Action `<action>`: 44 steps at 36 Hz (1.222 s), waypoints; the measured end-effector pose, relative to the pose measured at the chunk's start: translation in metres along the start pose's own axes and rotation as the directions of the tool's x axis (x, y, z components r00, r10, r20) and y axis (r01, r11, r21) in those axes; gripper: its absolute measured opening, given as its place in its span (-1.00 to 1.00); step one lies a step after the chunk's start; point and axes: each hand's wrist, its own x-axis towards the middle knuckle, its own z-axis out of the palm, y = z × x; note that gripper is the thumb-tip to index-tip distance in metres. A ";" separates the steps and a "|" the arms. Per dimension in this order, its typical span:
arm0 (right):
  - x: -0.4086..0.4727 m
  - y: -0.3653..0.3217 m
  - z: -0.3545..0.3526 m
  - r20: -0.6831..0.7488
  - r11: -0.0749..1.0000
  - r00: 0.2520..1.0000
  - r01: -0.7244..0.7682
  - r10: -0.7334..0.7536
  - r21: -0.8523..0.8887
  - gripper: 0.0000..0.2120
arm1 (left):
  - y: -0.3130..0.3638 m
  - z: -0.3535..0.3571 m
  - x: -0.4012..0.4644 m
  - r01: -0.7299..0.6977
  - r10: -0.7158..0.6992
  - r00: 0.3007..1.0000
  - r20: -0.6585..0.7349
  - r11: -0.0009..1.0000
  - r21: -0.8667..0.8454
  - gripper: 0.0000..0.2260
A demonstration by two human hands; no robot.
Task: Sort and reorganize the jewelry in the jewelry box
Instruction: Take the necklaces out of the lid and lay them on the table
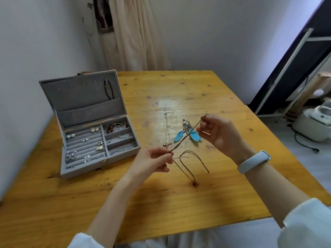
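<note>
Here the wooden tabletop [206, 203] has much bare surface in front of the person and also behind the jewelry, up to the far edge near the wall; its right edge runs diagonally toward the floor, and the near edge lies just over the person's lap. The grey jewelry box [100, 158] stands open near the left edge of the tabletop, its lid [80, 97] leaning back close to the wall, with one dark strand hanging inside the lid. In its right part I count three long compartments, and the farthest one holds a red beaded bracelet [116, 127]; the left part has ring rolls with several small earrings, too small to count exactly. Both hands are raised over the middle of the tabletop, well apart from the box. The left hand [152, 161] pinches one brown cord necklace [184, 136] between thumb and fingers, and the right hand [220, 135] pinches the other end of it, so the cord is stretched diagonally between them, while its loose loops hang down to the tabletop below. On the right wrist sits one pale blue band [254, 161]. Behind the cord lie one thin silver chain [167, 129] and two blue feather earrings [188, 135], just beside each other. A white appliance [313, 120] stands on the floor at the right.
</note>
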 end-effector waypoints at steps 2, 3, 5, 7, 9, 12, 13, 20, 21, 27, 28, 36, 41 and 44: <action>0.002 -0.004 -0.003 -0.052 0.991 0.998 -0.034 0.041 0.129 -0.82 | -0.001 -0.001 0.001 -0.003 0.003 1.000 -0.019 1.000 -0.013 -0.92; 0.003 -0.006 -0.005 -0.074 0.982 0.996 -0.031 0.045 0.188 -0.81 | -0.002 -0.001 0.001 -0.003 0.002 1.000 -0.030 1.000 -0.017 -0.92; 0.005 -0.013 -0.011 -0.113 0.964 0.993 -0.002 0.033 0.265 -0.79 | -0.004 -0.002 0.003 -0.005 0.004 0.999 -0.049 1.000 -0.020 -0.93; 0.006 -0.019 -0.019 -0.145 0.956 0.989 0.027 0.016 0.291 -0.79 | -0.005 -0.001 0.004 0.000 -0.003 0.998 -0.064 0.999 -0.039 -0.92; 0.007 -0.024 -0.028 -0.167 0.960 0.986 0.049 -0.002 0.275 -0.79 | -0.007 0.002 0.005 0.001 -0.007 0.996 -0.087 0.998 -0.064 -0.93; 0.008 -0.025 -0.042 -0.198 0.974 0.980 0.054 -0.009 0.220 -0.79 | -0.007 0.006 0.009 -0.009 -0.002 0.992 -0.128 0.997 -0.081 -0.93; 0.008 -0.024 -0.047 -0.216 0.977 0.976 0.051 -0.005 0.207 -0.79 | -0.007 0.008 0.010 -0.012 0.000 0.990 -0.140 0.996 -0.086 -0.93; 0.011 -0.019 -0.081 -0.350 0.986 0.937 0.046 0.014 0.161 -0.78 | 0.005 0.021 0.024 -0.039 0.023 0.983 -0.181 0.995 -0.087 -0.92; 0.012 -0.021 -0.086 -0.380 0.985 0.925 0.054 0.011 0.162 -0.79 | 0.008 0.026 0.027 -0.034 0.022 0.987 -0.157 0.997 -0.071 -0.92; 0.024 -0.058 -0.104 -0.580 0.981 0.805 0.187 -0.127 0.045 -0.83 | 0.034 0.088 0.038 -0.004 -0.050 0.938 0.343 0.987 0.158 -0.92; 0.027 -0.065 -0.106 -0.576 0.983 0.802 0.184 -0.158 -0.013 -0.81 | 0.037 0.100 0.041 -0.008 -0.067 0.910 0.409 0.984 0.178 -0.93; 0.059 -0.069 -0.130 -0.364 0.800 0.912 -0.071 -0.190 -0.596 -0.76 | 0.026 0.156 0.095 -0.172 0.078 0.979 0.188 0.810 0.560 -0.85; 0.082 -0.064 -0.142 -0.194 0.537 0.963 -0.064 -0.189 -0.841 -0.68 | 0.013 0.164 0.131 -0.130 0.145 0.989 0.023 0.790 0.599 -0.83; 0.093 -0.060 -0.148 -0.124 0.333 0.967 -0.043 -0.224 -0.942 -0.63 | 0.009 0.164 0.145 -0.105 0.193 0.978 -0.081 0.787 0.608 -0.82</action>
